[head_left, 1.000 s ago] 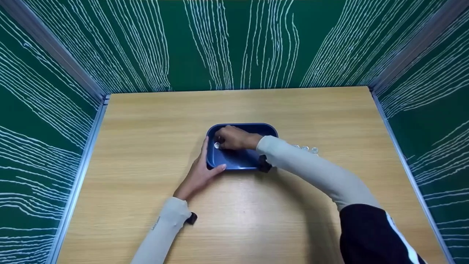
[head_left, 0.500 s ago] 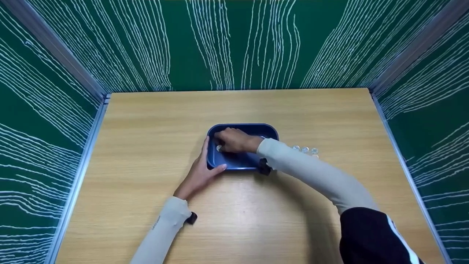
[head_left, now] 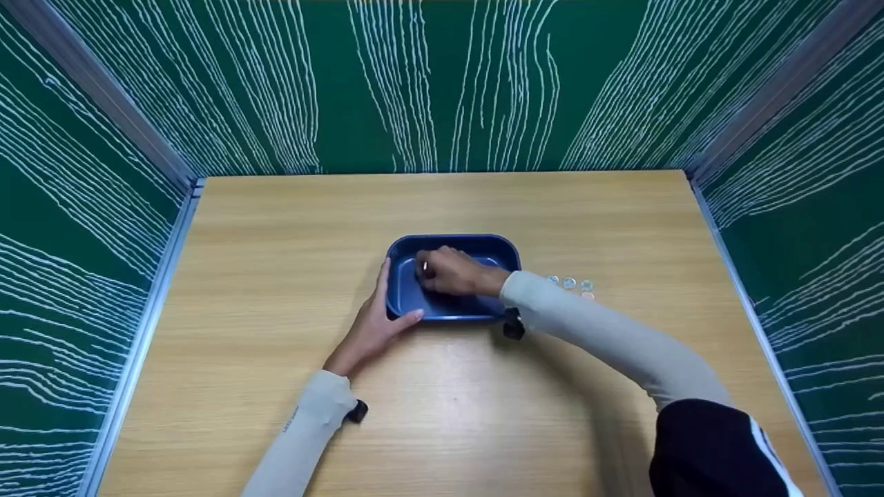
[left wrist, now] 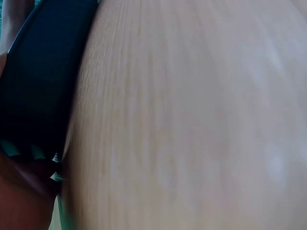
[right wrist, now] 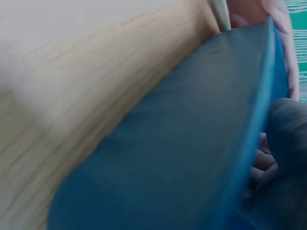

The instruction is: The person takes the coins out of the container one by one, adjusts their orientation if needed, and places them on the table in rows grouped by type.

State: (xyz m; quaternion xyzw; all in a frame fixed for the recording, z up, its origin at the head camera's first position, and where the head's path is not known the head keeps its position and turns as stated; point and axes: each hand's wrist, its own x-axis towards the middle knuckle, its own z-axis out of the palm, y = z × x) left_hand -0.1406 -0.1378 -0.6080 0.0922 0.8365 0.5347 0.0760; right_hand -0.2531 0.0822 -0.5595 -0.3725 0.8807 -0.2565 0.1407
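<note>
A dark blue rectangular tray with rounded corners sits on the table in the head view. My left hand grips its near left corner, fingers along the outside of the left wall and thumb at the front rim. Inside the tray, my right hand has its fingers curled, with a small bright piece showing at the fingertips. Most of that piece is hidden by the hand. Along the right sleeve lie several small clear round glass gems on the table. The right wrist view shows the tray's outer wall close up.
The wooden table surrounds the tray. Green walls with white wavy lines stand behind it and on both sides. One gem nearest the front looks pinkish. My right forearm crosses the tray's right rim.
The right hand has moved slightly right inside the tray. A clear round gem seen at its fingertips before is now mostly hidden in the fingers. The left hand has stayed on the tray.
</note>
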